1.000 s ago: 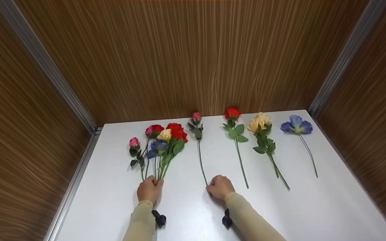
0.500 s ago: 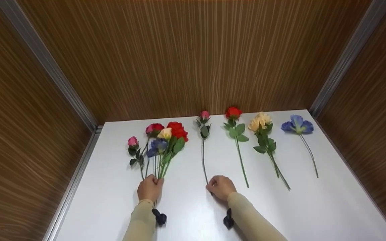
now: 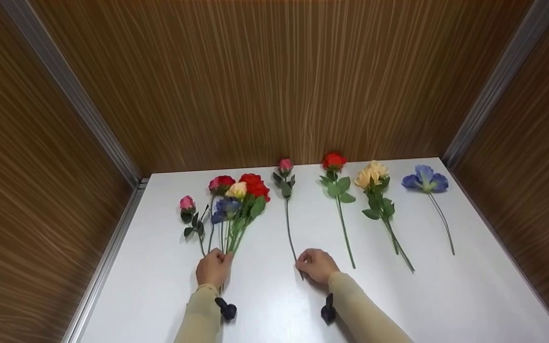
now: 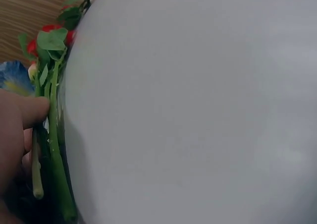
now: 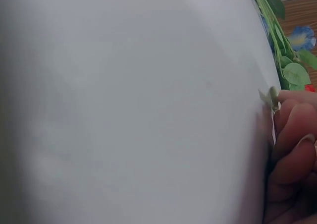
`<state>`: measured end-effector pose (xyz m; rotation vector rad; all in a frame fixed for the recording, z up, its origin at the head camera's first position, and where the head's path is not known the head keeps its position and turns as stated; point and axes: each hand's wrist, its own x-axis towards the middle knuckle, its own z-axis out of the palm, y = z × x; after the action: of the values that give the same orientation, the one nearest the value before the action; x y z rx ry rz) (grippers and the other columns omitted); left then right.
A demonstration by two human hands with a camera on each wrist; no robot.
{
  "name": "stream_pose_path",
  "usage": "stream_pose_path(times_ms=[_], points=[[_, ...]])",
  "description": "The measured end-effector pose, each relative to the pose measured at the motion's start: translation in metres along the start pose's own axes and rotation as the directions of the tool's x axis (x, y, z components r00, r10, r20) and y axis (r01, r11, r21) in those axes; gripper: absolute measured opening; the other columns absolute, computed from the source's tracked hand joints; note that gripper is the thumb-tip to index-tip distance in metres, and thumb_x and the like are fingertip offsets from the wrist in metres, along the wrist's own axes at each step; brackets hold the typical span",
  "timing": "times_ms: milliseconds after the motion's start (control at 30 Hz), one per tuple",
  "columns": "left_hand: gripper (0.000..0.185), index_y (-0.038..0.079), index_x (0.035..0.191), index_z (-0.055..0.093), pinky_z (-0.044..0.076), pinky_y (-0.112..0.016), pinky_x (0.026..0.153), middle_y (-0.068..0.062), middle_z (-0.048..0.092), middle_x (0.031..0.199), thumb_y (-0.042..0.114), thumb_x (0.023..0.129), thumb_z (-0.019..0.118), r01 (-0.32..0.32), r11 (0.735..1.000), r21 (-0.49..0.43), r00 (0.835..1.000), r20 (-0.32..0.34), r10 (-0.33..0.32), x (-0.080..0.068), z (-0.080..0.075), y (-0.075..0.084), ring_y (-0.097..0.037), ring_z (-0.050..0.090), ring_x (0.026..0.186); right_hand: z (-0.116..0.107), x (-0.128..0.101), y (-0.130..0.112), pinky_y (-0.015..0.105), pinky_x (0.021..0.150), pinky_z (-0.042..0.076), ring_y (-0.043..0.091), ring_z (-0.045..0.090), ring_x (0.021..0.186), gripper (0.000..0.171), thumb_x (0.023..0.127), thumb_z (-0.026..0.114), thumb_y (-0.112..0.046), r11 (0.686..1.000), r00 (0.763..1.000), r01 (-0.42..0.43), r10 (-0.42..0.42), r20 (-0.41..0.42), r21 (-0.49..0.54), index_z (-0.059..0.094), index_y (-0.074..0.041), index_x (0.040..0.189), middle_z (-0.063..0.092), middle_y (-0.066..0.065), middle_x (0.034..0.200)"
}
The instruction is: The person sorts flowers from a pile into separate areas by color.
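Observation:
My left hand (image 3: 213, 269) grips a bunch of artificial flowers by the stems (image 4: 54, 130). Fanned above it are red blooms (image 3: 255, 185), a cream flower (image 3: 237, 190), a blue flower (image 3: 226, 209), a deep pink flower (image 3: 221, 183) and a pink rosebud (image 3: 187, 203). In the left wrist view the cut stem ends poke out below the thumb. My right hand (image 3: 317, 266) pinches the lower stem of a single pink rosebud (image 3: 285, 166), which lies on the white table with its head toward the back. The stem's tip shows just past the fingertips.
To the right on the white table (image 3: 274, 314) lie a red flower (image 3: 334, 162), cream flowers (image 3: 372, 174) with crossed stems, and a blue flower (image 3: 425, 180). Wood-grain panels (image 3: 279, 81) enclose the table at the back and both sides.
The single rosebud's head has swung right and then partly back left, its stem staying between my right fingers. My right hand has shifted slightly right; the left keeps its grip.

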<state>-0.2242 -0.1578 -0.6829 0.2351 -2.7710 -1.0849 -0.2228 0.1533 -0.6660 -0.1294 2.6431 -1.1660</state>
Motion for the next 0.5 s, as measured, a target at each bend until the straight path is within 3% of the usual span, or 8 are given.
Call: stream_pose_path(times_ms=[300,500], points=[[0.022,0.013,0.077,0.056,0.036,-0.034,0.061,0.001,0.051,0.067,0.024,0.096,0.059,0.026,0.993,-0.111,1.0,0.004,-0.026,0.0,-0.003,-0.001,-0.018,0.046,0.062,-0.003,0.0,0.001,0.032,0.06,0.039,0.015,0.051,0.059,0.018,0.088,0.066,-0.033,1.0,1.0,-0.011,0.011,-0.006,0.023,0.064,-0.015,0.085,0.056,-0.004,0.065],[0.022,0.012,0.082,0.061,0.037,-0.034,0.064,0.0,0.053,0.069,0.026,0.098,0.056,0.053,0.98,-0.192,0.999,0.006,-0.053,0.002,-0.005,-0.01,-0.018,0.047,0.064,0.0,0.001,0.001,0.031,0.059,0.04,0.014,0.051,0.058,0.02,0.089,0.066,-0.035,0.999,1.0,-0.016,0.016,0.001,0.032,0.064,-0.015,0.086,0.056,-0.005,0.064]])
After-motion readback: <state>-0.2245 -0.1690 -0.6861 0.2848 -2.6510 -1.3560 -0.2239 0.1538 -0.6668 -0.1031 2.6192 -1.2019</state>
